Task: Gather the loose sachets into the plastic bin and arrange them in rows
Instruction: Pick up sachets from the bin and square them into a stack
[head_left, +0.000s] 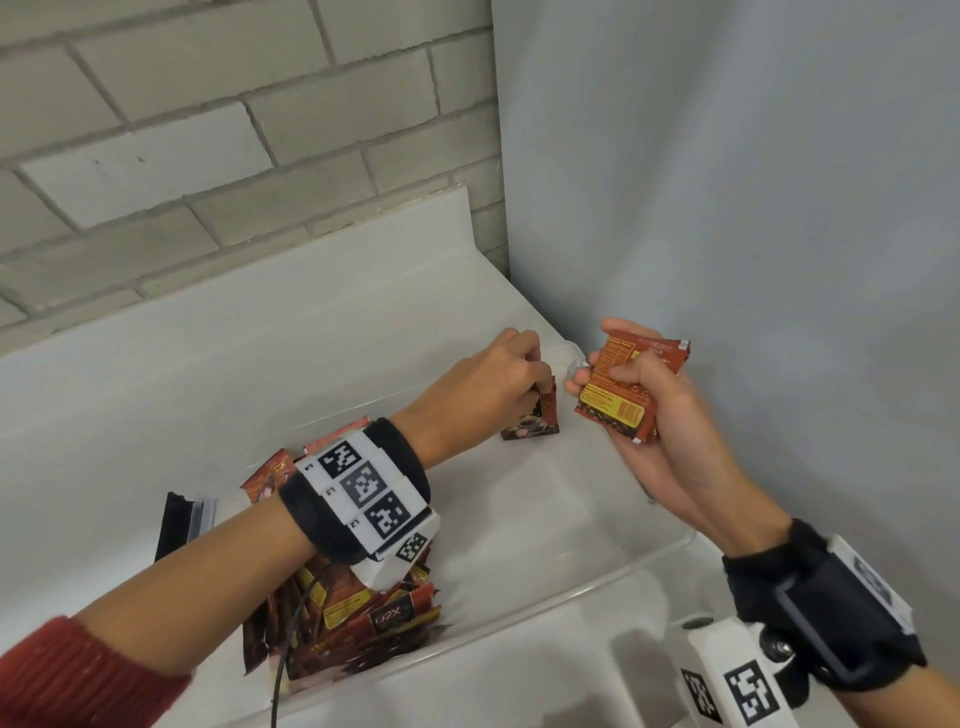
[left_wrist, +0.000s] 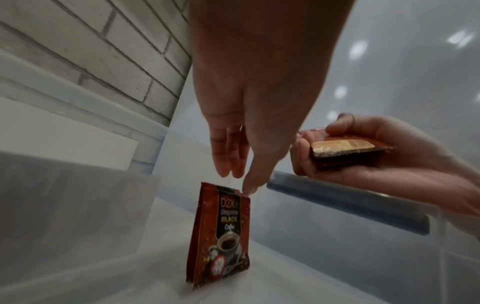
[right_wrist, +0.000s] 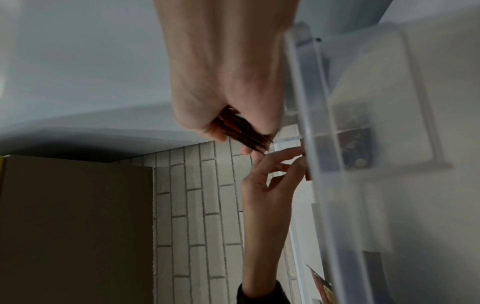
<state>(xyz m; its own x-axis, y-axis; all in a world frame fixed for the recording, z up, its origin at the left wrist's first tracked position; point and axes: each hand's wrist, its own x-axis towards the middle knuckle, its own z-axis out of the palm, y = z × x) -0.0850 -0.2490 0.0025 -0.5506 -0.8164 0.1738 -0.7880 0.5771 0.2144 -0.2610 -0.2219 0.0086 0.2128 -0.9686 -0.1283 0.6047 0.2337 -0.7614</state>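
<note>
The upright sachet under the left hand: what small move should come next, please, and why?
Probably let go and take another from the stack in the right hand: the left hand pinches the sachet, which already stands on the bin floor.

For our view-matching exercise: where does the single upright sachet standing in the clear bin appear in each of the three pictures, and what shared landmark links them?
Head: the upright sachet is centre, under the left hand.
Left wrist: bottom centre, standing on the bin floor, thumb tip at its top edge.
Right wrist: right of centre, blurred through the bin wall.
Shared landmark: the right hand's sachet stack.
</note>
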